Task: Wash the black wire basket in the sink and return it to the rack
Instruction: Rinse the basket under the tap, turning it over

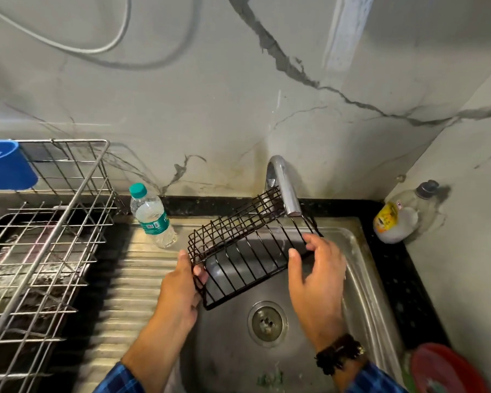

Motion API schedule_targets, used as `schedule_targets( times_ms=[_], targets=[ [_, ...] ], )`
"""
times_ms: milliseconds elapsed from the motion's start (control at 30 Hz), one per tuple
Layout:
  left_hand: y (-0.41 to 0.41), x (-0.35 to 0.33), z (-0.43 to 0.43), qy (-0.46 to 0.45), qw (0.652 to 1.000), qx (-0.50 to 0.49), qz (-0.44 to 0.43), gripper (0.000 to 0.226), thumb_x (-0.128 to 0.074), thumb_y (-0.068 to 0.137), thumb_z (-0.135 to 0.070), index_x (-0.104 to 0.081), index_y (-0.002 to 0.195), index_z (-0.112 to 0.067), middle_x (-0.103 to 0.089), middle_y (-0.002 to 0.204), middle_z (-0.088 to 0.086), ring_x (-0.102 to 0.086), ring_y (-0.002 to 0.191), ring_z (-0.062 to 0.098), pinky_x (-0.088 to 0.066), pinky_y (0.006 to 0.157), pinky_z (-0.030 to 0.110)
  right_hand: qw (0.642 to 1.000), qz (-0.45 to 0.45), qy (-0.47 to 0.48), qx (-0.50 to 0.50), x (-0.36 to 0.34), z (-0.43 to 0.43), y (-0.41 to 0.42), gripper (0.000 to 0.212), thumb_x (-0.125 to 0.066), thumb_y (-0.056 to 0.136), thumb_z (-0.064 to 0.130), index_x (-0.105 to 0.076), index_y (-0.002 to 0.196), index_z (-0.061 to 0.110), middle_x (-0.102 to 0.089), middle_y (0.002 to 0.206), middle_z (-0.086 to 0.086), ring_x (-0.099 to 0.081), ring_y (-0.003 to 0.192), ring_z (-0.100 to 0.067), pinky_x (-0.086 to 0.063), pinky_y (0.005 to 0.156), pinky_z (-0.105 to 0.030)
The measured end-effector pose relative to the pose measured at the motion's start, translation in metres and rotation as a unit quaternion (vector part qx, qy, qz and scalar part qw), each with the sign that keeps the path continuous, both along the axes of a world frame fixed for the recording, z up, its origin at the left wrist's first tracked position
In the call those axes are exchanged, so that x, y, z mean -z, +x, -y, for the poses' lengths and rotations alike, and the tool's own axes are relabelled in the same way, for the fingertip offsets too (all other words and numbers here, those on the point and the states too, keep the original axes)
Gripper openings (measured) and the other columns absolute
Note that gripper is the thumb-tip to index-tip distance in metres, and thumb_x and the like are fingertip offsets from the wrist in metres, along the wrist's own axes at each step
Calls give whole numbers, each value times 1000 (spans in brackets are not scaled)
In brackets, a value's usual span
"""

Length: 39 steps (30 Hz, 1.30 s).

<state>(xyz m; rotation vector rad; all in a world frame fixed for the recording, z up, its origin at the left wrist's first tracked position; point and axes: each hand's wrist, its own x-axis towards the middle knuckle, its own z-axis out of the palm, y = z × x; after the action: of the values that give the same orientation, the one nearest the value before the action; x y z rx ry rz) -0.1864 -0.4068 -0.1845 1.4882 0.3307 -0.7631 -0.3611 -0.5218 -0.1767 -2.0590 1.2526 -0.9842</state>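
The steel sink (227, 353) lies below both hands, its drain (267, 321) under the right wrist. The silver dish rack (54, 222) stands on the worktop (394, 279) well off to the left of the left fingers (200, 272), so the return is a sideways carry.

The black wire basket (247, 251) hangs over the bowl between the hands, tilted with its far edge up under the tap (284, 188), probably so that water would run down through the wires. Whether water is flowing I cannot tell.

The left hand (182, 290) grips the near left end, thumb outside and fingers curled in through the mesh. It bears the weight. The right hand (318, 276) steadies the right end: its fingers (312, 242) seem hooked on the rim wire, thumb spread apart.

A water bottle (153, 219) stands just beyond the left fingers.
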Motion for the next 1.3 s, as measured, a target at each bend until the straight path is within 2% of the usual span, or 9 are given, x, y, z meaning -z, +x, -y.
schedule_targets(
  times_ms=[133, 367, 533, 700, 833, 933, 1100, 1200, 1300],
  targets=[
    [0, 4, -14, 5, 999, 37, -35, 36, -45, 105, -49, -55, 84, -20, -52, 44, -9, -57, 43, 7, -26, 54, 26, 999, 26, -14, 30, -14, 15, 6, 39, -53, 99, 28, -54, 135, 12, -48, 139, -8, -42, 129, -20, -29, 107, -25],
    [-20, 7, -23, 29, 996, 82, -31, 37, -41, 106, -48, -62, 97, -18, -60, 58, -5, -64, 67, 17, -45, 82, 39, 987, -102, 105, -60, -7, 35, 25, 57, -32, 100, 53, -26, 152, 31, -43, 153, 0, -36, 144, -22, -31, 114, -64],
    [-37, 11, -32, 35, 996, 83, 15, 42, -42, 106, -47, -62, 86, -16, -60, 57, -2, -57, 77, 24, -42, 91, 41, 982, -175, 33, -60, -3, 13, 22, 68, -20, 101, 55, -10, 160, 24, -2, 169, -1, 5, 155, -25, -2, 122, -61],
    [-52, 18, -30, 59, 993, 91, 39, 52, -41, 106, -47, -67, 78, -12, -66, 56, -2, -58, 77, 25, -46, 85, 41, 923, -351, -78, -140, -3, -16, 25, 71, -10, 99, 61, -53, 141, 23, -43, 155, -4, -13, 153, -37, 10, 115, -69],
    [-62, 13, -19, 89, 989, 101, 64, 51, -42, 106, -48, -73, 81, -16, -76, 85, 11, -70, 90, 30, -54, 95, 46, 878, -338, -96, -326, 1, -44, 35, 65, -13, 102, 50, -51, 144, 20, -52, 149, -7, -41, 143, -27, -3, 122, -53],
    [-63, 12, -21, 87, 987, 106, 84, 55, -42, 105, -51, -72, 76, -15, -75, 86, 17, -69, 87, 30, -53, 88, 40, 858, -351, -82, -364, -13, -35, 32, 65, -11, 101, 52, -39, 152, 24, -40, 158, -6, -32, 148, -25, -16, 124, -47],
    [-59, 12, -29, 82, 975, 126, 164, 68, -42, 97, -66, -72, 77, -8, -76, 79, 15, -72, 84, 36, -56, 90, 50, 873, -404, 2, -272, -7, 38, 1, 70, -2, 94, 71, -6, 157, 40, 4, 167, -5, -5, 154, -24, -8, 124, -56],
    [-64, -3, -28, 33, 958, 139, 248, 62, -42, 95, -65, -57, 68, -11, -62, 68, 9, -60, 72, 27, -48, 75, 43, 902, -363, 162, -169, -1, 67, -12, 73, -12, 95, 73, -26, 155, 34, -26, 163, -11, -31, 147, -31, -28, 117, -53],
    [-75, -13, -25, -5, 947, 150, 285, 64, -42, 95, -67, -59, 83, -6, -60, 75, 17, -57, 71, 30, -51, 74, 52, 931, -315, 160, -94, -2, 56, 2, 80, -15, 90, 79, -47, 141, 28, -46, 146, -12, -46, 132, -32, -42, 108, -53]
  ],
)
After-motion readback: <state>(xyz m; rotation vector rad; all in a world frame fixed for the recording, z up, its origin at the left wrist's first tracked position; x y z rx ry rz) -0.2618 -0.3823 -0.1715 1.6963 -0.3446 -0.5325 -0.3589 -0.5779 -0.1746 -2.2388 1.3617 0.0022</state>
